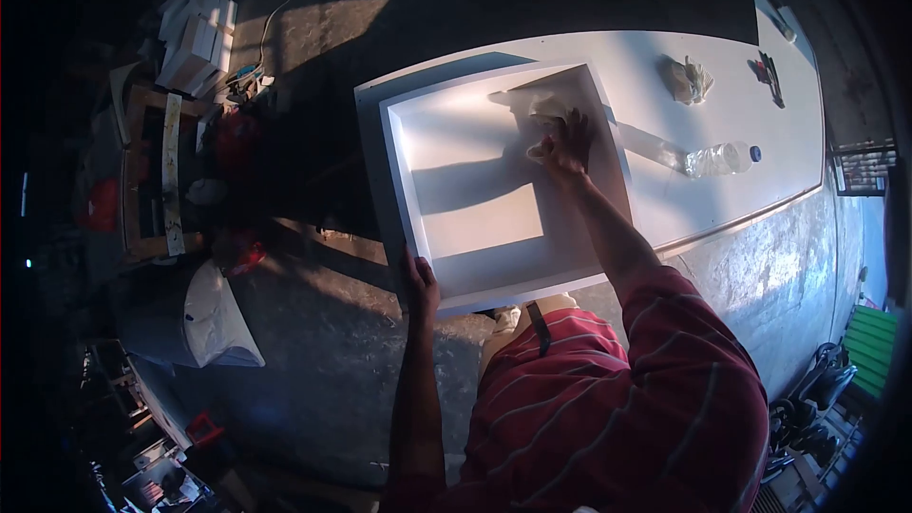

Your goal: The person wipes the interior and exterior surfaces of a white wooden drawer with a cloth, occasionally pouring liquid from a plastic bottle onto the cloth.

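A shallow white open box (pixel 410 195), like a drawer or tray, rests on the white table and sticks out over its near edge. At its near left corner my left hand (pixel 419 281) grips the side wall, fingers wrapped around it. My right hand (pixel 568 144) is inside the box near its right wall, closed on a pale crumpled cloth (pixel 545 110) pressed against the inner bottom. Part of the cloth is hidden under the fingers. Strong light and arm shadows fall across the box's bottom.
On the white table (pixel 655 218) lie a crumpled cloth (pixel 690 81), a clear plastic bottle (pixel 719 160) on its side and a dark tool (pixel 770 79). White boxes (pixel 198 43) are stacked at the far left. A curved pale panel (pixel 217 318) stands on the concrete floor (pixel 351 370).
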### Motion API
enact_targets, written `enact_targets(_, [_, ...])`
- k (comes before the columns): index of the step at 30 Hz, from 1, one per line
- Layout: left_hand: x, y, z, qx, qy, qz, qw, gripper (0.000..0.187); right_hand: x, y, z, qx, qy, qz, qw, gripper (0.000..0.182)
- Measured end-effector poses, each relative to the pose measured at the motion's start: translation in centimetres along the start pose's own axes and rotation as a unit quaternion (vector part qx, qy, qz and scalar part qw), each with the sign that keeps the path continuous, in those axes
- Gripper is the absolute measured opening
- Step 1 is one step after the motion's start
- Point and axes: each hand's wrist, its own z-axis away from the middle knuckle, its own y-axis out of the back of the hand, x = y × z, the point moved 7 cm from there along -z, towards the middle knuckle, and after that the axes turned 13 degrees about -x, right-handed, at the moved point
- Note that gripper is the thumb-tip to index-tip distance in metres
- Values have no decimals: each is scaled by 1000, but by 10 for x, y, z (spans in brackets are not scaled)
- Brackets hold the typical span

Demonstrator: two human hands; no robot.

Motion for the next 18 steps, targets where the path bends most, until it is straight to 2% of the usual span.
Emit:
enact_targets(2, [4,1,2,1,-5,-27,1000,51,-26,-11,-19,12,-29,24,999,51])
enact_targets(3, [6,1,4,0,-7,-11,1000,50,-41,-32,-34,10,-1,-102,995,56])
enact_targets(4, [3,-1,5,-5,1,-15,1000,50,-73,-20,-38,8,18,-41,999,56])
enact_targets(6, [-3,-2,5,-10,17,-22,1000,50,-138,-27,-37,12,86,-95,992,53])
enact_targets(9, [0,1,7,-16,20,-67,997,50,-230,-53,7,-91,244,-125,957,49])
enact_targets(10, [1,1,9,-14,23,-68,997,50,-254,-70,22,-159,254,-48,953,47])
enact_targets(12, [4,2,8,-13,23,-49,998,51,-253,-66,22,-141,262,-58,953,43])
enact_targets(14, [6,1,7,-13,31,-37,999,51,-231,-59,16,-169,368,-68,912,39])
enact_targets(15, [6,2,7,-14,38,-27,999,51,-215,-57,2,-181,362,-36,914,38])
enact_targets(16, [5,4,5,-8,42,-27,999,51,-191,-53,-19,-88,326,-101,936,37])
enact_targets(17, [3,3,4,-14,44,-26,999,51,-175,-28,-41,-144,225,-21,964,43])
enact_targets(18, [-2,0,7,-24,46,-25,998,51,-170,-29,-48,-96,260,-22,961,46])
